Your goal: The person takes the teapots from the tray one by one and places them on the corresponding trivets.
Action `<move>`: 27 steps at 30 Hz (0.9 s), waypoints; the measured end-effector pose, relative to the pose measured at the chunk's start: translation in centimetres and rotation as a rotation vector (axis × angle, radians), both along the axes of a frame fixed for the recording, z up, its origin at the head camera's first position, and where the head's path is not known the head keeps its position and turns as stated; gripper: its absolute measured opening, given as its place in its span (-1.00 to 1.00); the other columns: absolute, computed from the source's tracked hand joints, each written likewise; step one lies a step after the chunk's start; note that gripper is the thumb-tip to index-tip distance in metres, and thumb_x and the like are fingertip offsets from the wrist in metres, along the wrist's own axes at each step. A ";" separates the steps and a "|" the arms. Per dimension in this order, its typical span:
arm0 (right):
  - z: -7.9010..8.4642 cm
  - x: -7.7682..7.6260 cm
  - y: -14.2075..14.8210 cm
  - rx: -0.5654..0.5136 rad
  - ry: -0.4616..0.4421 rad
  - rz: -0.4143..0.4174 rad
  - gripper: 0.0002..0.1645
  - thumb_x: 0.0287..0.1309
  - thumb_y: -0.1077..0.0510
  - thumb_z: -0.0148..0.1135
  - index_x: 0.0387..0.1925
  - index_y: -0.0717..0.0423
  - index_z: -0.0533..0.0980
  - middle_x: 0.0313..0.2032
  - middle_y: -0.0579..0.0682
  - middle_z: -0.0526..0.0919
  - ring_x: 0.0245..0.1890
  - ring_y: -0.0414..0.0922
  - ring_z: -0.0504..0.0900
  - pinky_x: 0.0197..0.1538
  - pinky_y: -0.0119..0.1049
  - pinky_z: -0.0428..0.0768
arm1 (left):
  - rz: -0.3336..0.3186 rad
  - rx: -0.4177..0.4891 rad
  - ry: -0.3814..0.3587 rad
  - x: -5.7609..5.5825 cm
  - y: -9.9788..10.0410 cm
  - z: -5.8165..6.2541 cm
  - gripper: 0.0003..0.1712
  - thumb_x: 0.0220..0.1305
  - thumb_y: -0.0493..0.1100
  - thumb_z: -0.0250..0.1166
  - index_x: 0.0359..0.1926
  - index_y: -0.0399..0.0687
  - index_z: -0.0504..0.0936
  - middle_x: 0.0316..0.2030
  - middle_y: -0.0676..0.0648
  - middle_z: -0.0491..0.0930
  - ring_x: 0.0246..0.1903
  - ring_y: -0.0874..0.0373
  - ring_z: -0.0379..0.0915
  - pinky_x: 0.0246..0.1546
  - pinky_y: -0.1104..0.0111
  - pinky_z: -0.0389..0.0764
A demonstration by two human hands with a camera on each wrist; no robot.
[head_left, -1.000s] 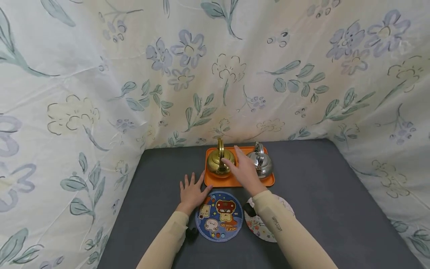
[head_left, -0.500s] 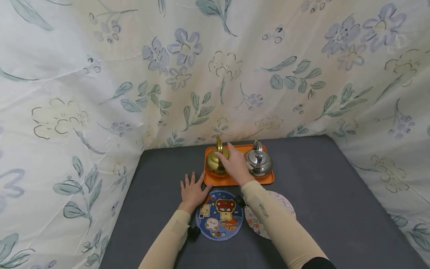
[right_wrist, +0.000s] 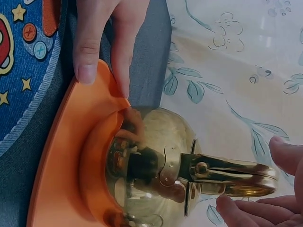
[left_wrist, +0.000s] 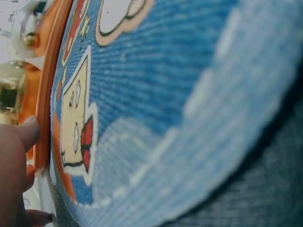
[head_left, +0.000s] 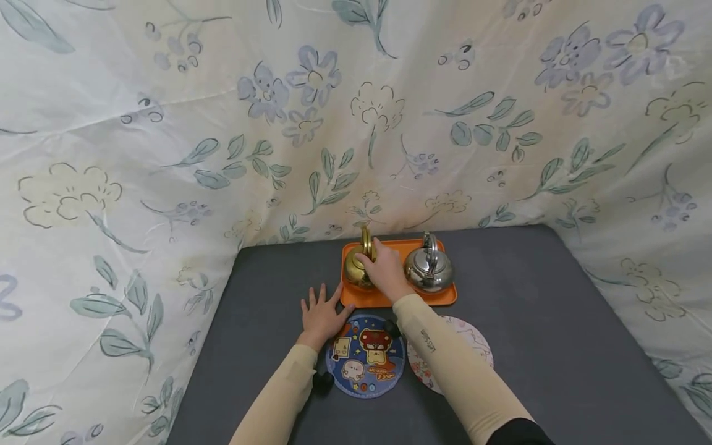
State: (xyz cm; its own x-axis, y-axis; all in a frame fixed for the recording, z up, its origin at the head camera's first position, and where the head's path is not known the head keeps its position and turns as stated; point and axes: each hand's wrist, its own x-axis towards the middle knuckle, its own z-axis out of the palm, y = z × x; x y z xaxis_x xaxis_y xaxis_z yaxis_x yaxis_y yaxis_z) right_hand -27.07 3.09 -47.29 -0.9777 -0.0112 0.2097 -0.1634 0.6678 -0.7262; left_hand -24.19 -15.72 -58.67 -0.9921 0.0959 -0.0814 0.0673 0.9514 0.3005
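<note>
An orange tray (head_left: 384, 300) bears a gold metal kettle (head_left: 354, 273) on its left and a silver kettle (head_left: 431, 273) on its right. Both handles stand upright. My left hand (head_left: 322, 320) lies with spread fingers at the tray's front left corner. In the right wrist view, the left thumb (right_wrist: 86, 71) touches the orange rim. My right hand (head_left: 386, 272) is at the gold kettle, partly covering it in the head view. In the right wrist view, its thumb and fingers (right_wrist: 227, 210) are parted either side of the gold handle (right_wrist: 232, 175), a fingertip close beside it.
In front of the tray lie a round blue cartoon mat (head_left: 364, 364) and a round pale pink patterned mat (head_left: 467, 337), partly under the right sleeve. The dark grey table (head_left: 534, 296) meets a floral curtain (head_left: 378, 154) behind the tray and at the sides.
My right hand has moved left from between the two kettles to the gold kettle's handle, uncovering the silver kettle. The left hand has kept its place at the tray corner.
</note>
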 end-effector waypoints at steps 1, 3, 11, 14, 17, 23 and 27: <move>-0.1 -0.1 -0.1 0.000 0.008 0.000 -0.13 0.35 -0.15 0.27 0.44 0.33 0.30 0.13 0.35 0.63 -0.07 0.19 0.73 -0.01 0.04 0.69 | 0.001 -0.004 -0.004 0.0 0.0 0.1 -0.14 0.36 0.52 -0.01 0.58 0.47 0.08 0.57 -0.24 0.01 0.55 -0.38 -0.23 0.46 -0.32 -0.12; -0.2 -0.2 -0.2 -0.002 0.019 -0.002 -0.19 0.35 -0.14 0.28 0.41 0.30 0.36 0.02 0.30 0.69 -0.17 0.15 0.75 -0.10 0.00 0.72 | -0.001 0.002 -0.008 0.1 -0.1 0.2 -0.14 0.36 0.51 0.00 0.58 0.45 0.09 0.57 -0.25 0.02 0.55 -0.39 -0.23 0.46 -0.33 -0.12; -0.5 -0.8 -0.7 -0.002 0.062 -0.027 -0.25 0.36 -0.09 0.29 0.38 0.28 0.40 -0.04 0.28 0.73 -0.27 0.09 0.78 -0.22 -0.06 0.74 | -0.013 0.003 -0.020 -0.5 -0.2 0.3 -0.13 0.35 0.51 0.00 0.58 0.46 0.07 0.57 -0.24 0.01 0.55 -0.39 -0.24 0.46 -0.32 -0.12; -0.5 -1.0 -0.9 -0.005 0.059 -0.036 -0.26 0.37 -0.07 0.28 0.40 0.27 0.39 0.00 0.29 0.72 -0.28 0.10 0.78 -0.21 -0.05 0.74 | -0.011 0.001 -0.020 -0.7 -0.3 0.4 -0.13 0.35 0.51 0.02 0.58 0.45 0.09 0.57 -0.24 0.02 0.55 -0.39 -0.22 0.46 -0.33 -0.11; -0.5 -1.3 -0.9 -0.014 0.065 -0.053 -0.33 0.37 -0.04 0.28 0.37 0.22 0.43 -0.04 0.26 0.74 -0.29 0.09 0.78 -0.20 -0.04 0.74 | -0.015 0.006 -0.024 -0.9 -0.3 0.4 -0.13 0.35 0.51 0.01 0.58 0.45 0.09 0.57 -0.24 0.02 0.55 -0.39 -0.23 0.45 -0.33 -0.11; -0.3 -1.4 -0.7 -0.025 0.097 -0.086 -0.45 0.34 0.07 0.32 0.28 0.22 0.52 -0.09 0.24 0.76 -0.23 0.12 0.78 -0.15 0.00 0.73 | -0.020 0.022 -0.011 -1.0 -0.1 0.3 -0.14 0.35 0.53 -0.01 0.58 0.45 0.11 0.57 -0.25 0.04 0.54 -0.40 -0.21 0.44 -0.35 -0.10; -0.4 -1.5 -0.7 -0.058 0.095 -0.092 -0.47 0.33 0.07 0.33 0.26 0.19 0.55 -0.08 0.22 0.76 -0.20 0.11 0.77 -0.11 0.00 0.73 | -0.016 0.017 -0.009 -1.1 -0.2 0.3 -0.13 0.34 0.53 -0.01 0.57 0.46 0.12 0.57 -0.24 0.04 0.54 -0.39 -0.20 0.44 -0.35 -0.10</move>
State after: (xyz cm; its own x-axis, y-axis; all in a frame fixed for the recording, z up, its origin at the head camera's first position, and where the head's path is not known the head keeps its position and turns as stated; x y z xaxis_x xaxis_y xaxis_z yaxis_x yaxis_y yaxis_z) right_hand -28.53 2.37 -47.64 -0.9497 0.0926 0.2991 -0.1732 0.6405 -0.7482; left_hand -25.25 -15.91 -58.42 -0.9895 0.1137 -0.0888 0.0800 0.9448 0.3177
